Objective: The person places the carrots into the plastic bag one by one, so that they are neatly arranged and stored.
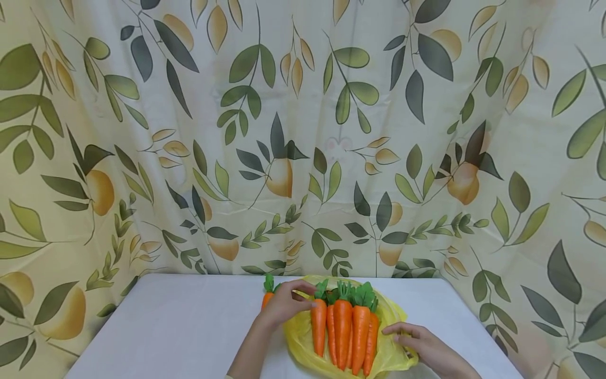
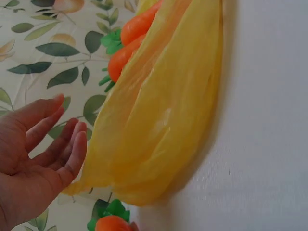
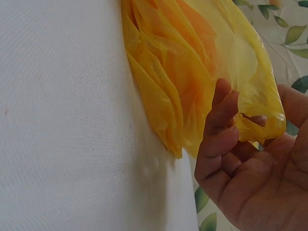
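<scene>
Several orange carrots (image 1: 343, 314) with green leafy tops lie side by side on a spread yellow plastic bag (image 1: 298, 345). My left hand (image 1: 283, 304) hovers at the bag's left edge near the leftmost carrot, fingers loosely bent and holding nothing. In the left wrist view its palm (image 2: 19, 168) faces the bag. At the right side, my right hand (image 1: 428, 347) has its fingers curled about the bag's edge; the right wrist view shows the bag's handle (image 3: 267, 127) between thumb and fingers. A single carrot (image 1: 267, 300) lies off the bag, partly hidden behind my left hand.
A white table (image 1: 180, 321) lies under everything, its far edge close to the bag. Behind it hangs a curtain (image 1: 303, 137) printed with leaves and fruit, which also runs down both sides.
</scene>
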Available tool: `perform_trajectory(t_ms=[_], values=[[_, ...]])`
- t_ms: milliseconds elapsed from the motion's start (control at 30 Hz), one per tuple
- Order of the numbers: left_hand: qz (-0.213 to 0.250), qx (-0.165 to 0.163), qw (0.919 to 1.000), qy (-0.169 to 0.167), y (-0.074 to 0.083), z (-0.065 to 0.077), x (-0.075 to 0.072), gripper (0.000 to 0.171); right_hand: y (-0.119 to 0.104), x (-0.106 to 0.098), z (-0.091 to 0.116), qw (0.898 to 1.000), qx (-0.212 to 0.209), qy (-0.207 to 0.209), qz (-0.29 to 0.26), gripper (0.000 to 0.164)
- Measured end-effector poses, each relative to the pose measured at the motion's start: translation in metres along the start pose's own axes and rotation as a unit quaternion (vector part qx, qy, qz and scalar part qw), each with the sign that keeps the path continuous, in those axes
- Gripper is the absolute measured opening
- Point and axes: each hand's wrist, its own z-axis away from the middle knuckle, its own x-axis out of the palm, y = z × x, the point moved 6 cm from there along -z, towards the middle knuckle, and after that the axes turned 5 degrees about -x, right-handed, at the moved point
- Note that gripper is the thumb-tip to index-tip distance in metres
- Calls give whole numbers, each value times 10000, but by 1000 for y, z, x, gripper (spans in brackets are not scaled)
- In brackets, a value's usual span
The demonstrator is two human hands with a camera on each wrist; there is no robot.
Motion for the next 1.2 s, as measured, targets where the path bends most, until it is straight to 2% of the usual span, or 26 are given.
perform_trajectory(t_ms=[267, 633, 867, 1200], values=[[-165, -309, 9994, 8, -6, 8, -16, 26, -4, 3, 1, 9999, -32, -17, 122, 34], [150, -20, 9997, 206, -5, 20, -37, 27, -5, 4, 0, 9996, -56, -20, 273, 34], [64, -147, 9993, 330, -12, 25, -50, 29, -4, 4, -1, 9998, -57, -37, 192, 34], [160, -99, 9987, 484, -21, 33, -69, 30, -2, 4, -2, 9998, -81, -55, 200, 34]])
